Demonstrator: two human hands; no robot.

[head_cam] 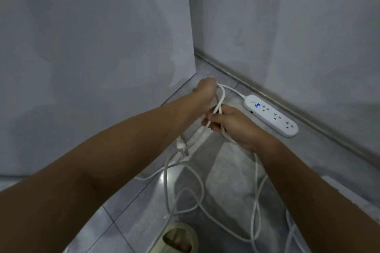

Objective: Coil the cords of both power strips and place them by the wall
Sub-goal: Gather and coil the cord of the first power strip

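Two hands gather cord [222, 96] just left of the strip [271, 116], which lies beside the wall [287, 26] with its long axis along it: the left hand [205, 90] fists a loop, the right hand [232, 123], nearer the strip, pinches strands, slack trailing on the floor [127, 222].

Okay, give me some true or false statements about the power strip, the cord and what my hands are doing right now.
1. The power strip lies on the floor close to the wall. True.
2. The right hand holds the power strip. False: it grips white cord; the strip lies untouched.
3. The left hand holds cord too. True.
4. All the cord is already coiled. False: loose loops sprawl over the floor.
5. A slipper shows at the bottom edge. True.
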